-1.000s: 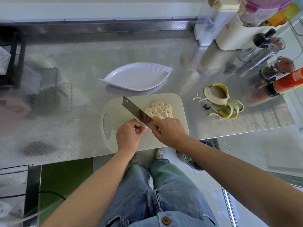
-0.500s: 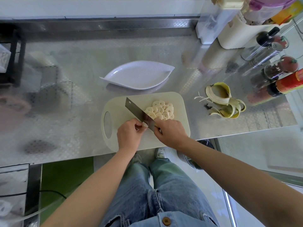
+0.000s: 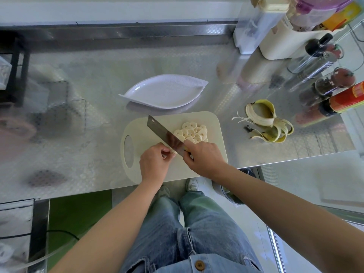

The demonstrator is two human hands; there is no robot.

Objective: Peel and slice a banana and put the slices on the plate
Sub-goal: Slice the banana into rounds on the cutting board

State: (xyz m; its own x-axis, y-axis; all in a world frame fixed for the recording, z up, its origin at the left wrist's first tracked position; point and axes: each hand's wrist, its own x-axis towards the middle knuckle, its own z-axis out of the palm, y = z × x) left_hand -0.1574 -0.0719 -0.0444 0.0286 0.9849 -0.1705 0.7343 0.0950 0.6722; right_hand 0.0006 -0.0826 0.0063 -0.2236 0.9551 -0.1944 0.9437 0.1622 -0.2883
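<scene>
A cream cutting board (image 3: 213,123) lies at the near edge of the steel counter. Several banana slices (image 3: 192,132) are heaped on its far right part. My right hand (image 3: 203,157) grips the handle of a cleaver (image 3: 163,131), whose blade slants up to the left beside the slices. My left hand (image 3: 154,163) pinches a small banana end against the blade's near side; the piece is almost hidden by my fingers. A white leaf-shaped plate (image 3: 165,91) with nothing on it sits just beyond the board.
The banana peel (image 3: 267,122) lies on the counter right of the board. Bottles, spice jars and a red can (image 3: 346,99) crowd the far right, with white containers (image 3: 275,36) behind them. The counter's front edge runs just under my hands.
The cleaver and both hands have stayed almost in place at the banana end. The heap of slices looks much the same.
</scene>
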